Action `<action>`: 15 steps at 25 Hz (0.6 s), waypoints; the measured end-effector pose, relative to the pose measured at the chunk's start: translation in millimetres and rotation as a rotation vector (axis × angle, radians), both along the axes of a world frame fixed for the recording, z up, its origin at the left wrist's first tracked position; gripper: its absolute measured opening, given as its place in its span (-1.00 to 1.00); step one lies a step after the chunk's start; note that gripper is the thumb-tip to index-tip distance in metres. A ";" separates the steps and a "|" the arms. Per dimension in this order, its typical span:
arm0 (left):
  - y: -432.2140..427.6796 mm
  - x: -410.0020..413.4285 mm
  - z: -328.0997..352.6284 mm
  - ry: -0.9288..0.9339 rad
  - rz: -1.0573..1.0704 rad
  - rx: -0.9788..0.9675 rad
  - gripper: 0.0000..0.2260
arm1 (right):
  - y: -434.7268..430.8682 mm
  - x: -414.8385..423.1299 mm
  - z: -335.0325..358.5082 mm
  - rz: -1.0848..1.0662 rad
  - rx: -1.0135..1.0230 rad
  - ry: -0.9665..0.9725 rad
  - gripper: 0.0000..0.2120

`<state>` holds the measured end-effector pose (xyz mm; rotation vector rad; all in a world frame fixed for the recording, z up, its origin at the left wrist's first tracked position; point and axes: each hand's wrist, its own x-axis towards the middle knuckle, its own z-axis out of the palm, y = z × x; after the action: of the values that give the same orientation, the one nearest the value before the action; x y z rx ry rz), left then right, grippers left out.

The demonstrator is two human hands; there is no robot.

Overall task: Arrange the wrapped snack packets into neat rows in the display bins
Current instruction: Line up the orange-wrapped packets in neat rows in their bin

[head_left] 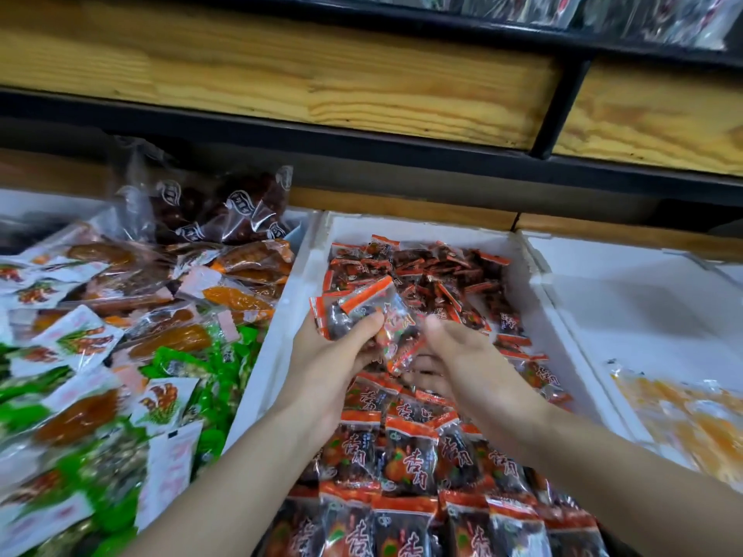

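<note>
A white foam bin (422, 226) in the middle holds many red-edged, dark snack packets. Those near me lie in neat rows (410, 464); those at the far end sit in a loose heap (438, 271). My left hand (327, 357) is above the bin, shut on a small bunch of these packets (362, 311). My right hand (466, 355) is just to the right of the bunch, palm turned inward, fingers touching the lower packets (402, 347); whether it grips them is unclear.
The left bin (281, 315) is piled with green, white and orange packets, with a clear bag of dark snacks (217, 207) at the back. The right foam bin (603, 267) holds yellow packets (683, 420) at its near end. A wooden shelf (321, 82) hangs overhead.
</note>
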<state>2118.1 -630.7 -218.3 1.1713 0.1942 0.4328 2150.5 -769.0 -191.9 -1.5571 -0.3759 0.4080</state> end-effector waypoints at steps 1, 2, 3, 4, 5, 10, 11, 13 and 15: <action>1.6 -3.4 -4.4 -0.007 -0.009 0.055 -0.61 | 2.1 -5.0 -0.2 0.054 -0.006 -0.009 -0.84; 2.7 -8.2 -7.0 0.004 -0.015 0.129 -0.58 | 4.0 -10.4 0.1 0.097 -0.071 -0.053 -0.84; 5.1 -12.5 -9.8 0.025 -0.014 0.220 -0.58 | 4.1 -11.9 -2.9 0.133 -0.174 -0.147 -0.89; 7.8 -18.0 -11.0 0.042 -0.011 0.312 -0.60 | 5.1 -13.6 -3.6 0.140 -0.269 -0.228 -0.95; 10.9 -23.3 -11.1 0.052 -0.009 0.394 -0.62 | 4.8 -11.6 -6.9 0.142 -0.341 -0.310 -0.85; 35.5 -49.6 -5.1 0.062 -0.025 0.663 -0.73 | 19.1 -20.1 -6.6 0.216 -0.448 -0.483 -0.81; 41.6 -53.5 -4.3 0.072 0.001 0.683 -0.78 | 23.2 -20.6 -6.3 0.222 -0.473 -0.484 -0.81; 54.9 -62.1 -3.4 0.080 0.091 0.713 -0.83 | 30.7 -16.8 -8.4 0.203 -0.498 -0.397 -0.71; 67.2 -70.4 -2.3 0.051 0.158 0.724 -0.75 | 40.1 -15.3 -15.8 0.212 -0.546 -0.324 -0.56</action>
<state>2047.7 -563.5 -220.6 1.8862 0.1789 0.6397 2135.2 -729.0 -207.7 -2.1352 -0.7291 0.4448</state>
